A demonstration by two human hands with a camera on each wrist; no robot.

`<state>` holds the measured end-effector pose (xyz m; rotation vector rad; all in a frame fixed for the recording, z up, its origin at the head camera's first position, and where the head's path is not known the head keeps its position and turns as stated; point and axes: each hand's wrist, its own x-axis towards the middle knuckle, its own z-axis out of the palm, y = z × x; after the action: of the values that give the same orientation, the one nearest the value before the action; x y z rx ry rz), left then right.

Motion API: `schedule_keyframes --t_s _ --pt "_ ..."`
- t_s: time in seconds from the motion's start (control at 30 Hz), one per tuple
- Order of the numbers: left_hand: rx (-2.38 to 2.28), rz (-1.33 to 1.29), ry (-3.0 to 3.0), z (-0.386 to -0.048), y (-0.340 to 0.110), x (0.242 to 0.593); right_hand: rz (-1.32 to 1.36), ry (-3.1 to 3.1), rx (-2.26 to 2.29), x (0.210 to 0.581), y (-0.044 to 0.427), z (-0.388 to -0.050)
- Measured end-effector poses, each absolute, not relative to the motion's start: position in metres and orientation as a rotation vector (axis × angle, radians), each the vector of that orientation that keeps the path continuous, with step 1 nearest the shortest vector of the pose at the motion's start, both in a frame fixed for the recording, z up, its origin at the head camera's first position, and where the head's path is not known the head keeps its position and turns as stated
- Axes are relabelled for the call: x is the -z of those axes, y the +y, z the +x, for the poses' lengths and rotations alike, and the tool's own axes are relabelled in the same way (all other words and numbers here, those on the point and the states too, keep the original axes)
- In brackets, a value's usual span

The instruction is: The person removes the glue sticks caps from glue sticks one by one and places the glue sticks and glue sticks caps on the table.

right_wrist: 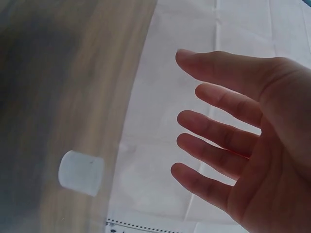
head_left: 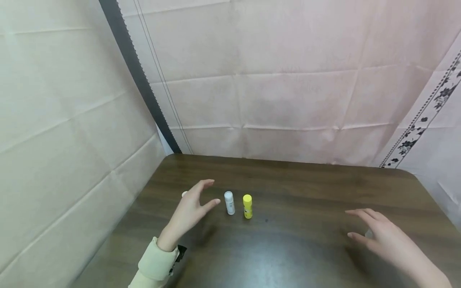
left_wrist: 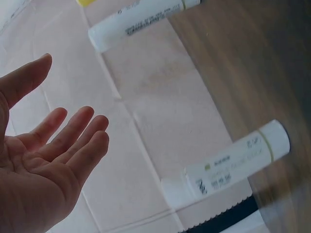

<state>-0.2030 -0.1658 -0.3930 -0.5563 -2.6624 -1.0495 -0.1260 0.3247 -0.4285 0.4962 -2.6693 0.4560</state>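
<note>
My left hand [head_left: 190, 212] hovers above the left of the table, fingers relaxed, thumb apart, holding nothing. It largely hides one white glue stick in the head view; the left wrist view shows that glue stick [left_wrist: 226, 167] upright on the table. Just right of the hand stand a second white glue stick [head_left: 229, 203] and a yellow glue stick [head_left: 247, 206], side by side with a small gap. On the right, my other hand [head_left: 383, 240] hangs in the air with fingers spread. Beyond it, partly covered, is a small whitish translucent cylinder [right_wrist: 81, 173], like a cap or cup.
The dark wooden table [head_left: 295, 248] ends at a pale cloth backdrop [head_left: 288, 100]. A cloth wall [head_left: 65, 132] runs along the left side. A tiny dark spot [head_left: 266, 220] lies on the wood near the yellow stick.
</note>
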Motion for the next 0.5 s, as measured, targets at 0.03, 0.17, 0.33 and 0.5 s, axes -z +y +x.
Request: schedule_keyframes --t_s 0.03,0.17,0.33,0.5 --pt "1.057 -0.555 -2.671 -0.203 -0.165 0.394 0.501 -2.664 -0.451 0.428 0.323 -0.127" --pt "1.072 -0.556 -2.697 -0.204 -0.16 0.4 0.521 -2.649 -0.44 0.428 0.319 -0.128" --pt "1.074 -0.557 -2.702 -0.211 -0.156 0.405 0.542 -2.64 -0.462 0.428 0.317 -0.131" --pt "1.106 -0.597 -2.699 -0.216 -0.152 0.408 0.563 -2.611 -0.432 0.428 0.314 -0.134"
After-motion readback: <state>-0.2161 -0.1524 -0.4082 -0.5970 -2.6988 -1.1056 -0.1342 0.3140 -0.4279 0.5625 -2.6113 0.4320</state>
